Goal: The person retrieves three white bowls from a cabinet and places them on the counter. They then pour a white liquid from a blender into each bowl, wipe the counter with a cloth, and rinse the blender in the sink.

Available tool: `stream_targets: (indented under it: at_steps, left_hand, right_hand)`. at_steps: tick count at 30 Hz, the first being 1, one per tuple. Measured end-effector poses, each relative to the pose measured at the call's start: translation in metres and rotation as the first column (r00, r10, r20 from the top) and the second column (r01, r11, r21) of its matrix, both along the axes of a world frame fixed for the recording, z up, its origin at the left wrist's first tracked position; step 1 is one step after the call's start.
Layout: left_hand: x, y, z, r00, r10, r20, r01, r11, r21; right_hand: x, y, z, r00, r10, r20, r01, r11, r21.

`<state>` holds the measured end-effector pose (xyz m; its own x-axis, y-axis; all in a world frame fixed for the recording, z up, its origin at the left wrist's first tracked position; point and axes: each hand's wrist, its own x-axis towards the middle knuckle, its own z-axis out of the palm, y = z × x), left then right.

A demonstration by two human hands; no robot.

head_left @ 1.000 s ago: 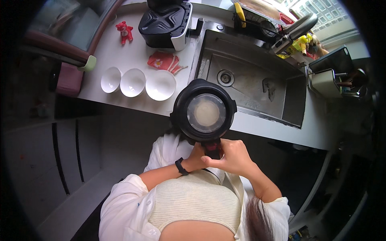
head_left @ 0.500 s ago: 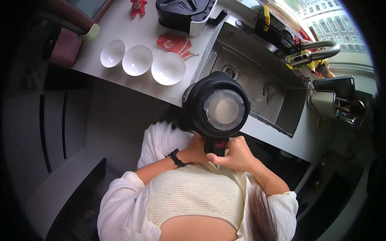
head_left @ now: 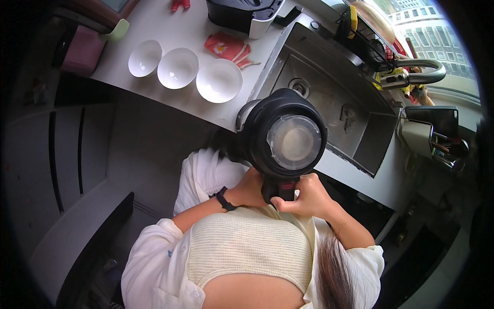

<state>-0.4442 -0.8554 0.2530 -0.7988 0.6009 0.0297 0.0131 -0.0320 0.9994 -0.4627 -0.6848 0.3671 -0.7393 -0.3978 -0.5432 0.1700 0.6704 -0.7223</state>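
In front of my body I hold a blender jug [head_left: 265, 110] with a round black lid and a clear cap in its middle. Its black handle points toward me. My right hand [head_left: 313, 198] is closed around the handle from the right, thumb across its top. From the left, my left hand [head_left: 248, 190], below a black wristband, is closed against the handle, its fingertips partly hidden. Three white bowls stand in a row on the counter beyond: a left bowl [head_left: 145, 58], a middle bowl [head_left: 178, 68] and a right bowl [head_left: 219, 81]. Their insides look bare.
A steel sink [head_left: 329, 98] with a faucet [head_left: 424, 72] lies beyond the jug to the right. A red cloth [head_left: 226, 47] and a black-and-white appliance [head_left: 242, 15] are behind the bowls. A utensil holder [head_left: 418, 136] stands right of the sink. At far left is a pink container [head_left: 82, 51].
The view has shifted slightly, so the bowls appear a little higher. The jug and both hands appear slightly farther right; my grip on the handle is the same.
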Motion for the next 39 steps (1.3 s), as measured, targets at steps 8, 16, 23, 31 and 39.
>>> stream_targets:
  at_steps: [8,16,23,31,39]
  left_hand:
    - [-0.004,-0.002,0.004,1.0,-0.008,0.017,0.007,0.999,0.033]
    - [-0.008,-0.004,0.01,0.999,-0.031,-0.026,0.031,1.0,-0.003]
    - [-0.01,-0.006,0.006,0.985,-0.028,-0.169,0.027,1.0,-0.01]
    - [-0.004,-0.003,-0.013,0.984,0.012,-0.177,-0.012,1.0,-0.002]
    - [-0.001,-0.009,-0.016,0.991,-0.075,-0.115,0.069,0.996,-0.057]
  right_hand:
    - [0.0,0.009,-0.004,0.998,0.035,-0.059,-0.038,0.998,-0.055]
    - [-0.002,0.007,0.004,0.998,-0.031,-0.049,0.028,0.998,-0.054]
    - [0.0,0.005,0.009,0.996,-0.02,-0.09,0.023,0.999,0.036]
    - [0.001,0.014,0.0,0.999,-0.044,0.003,0.044,0.998,0.042]
    - [-0.006,0.024,-0.002,1.0,0.021,0.01,-0.021,0.998,0.066]
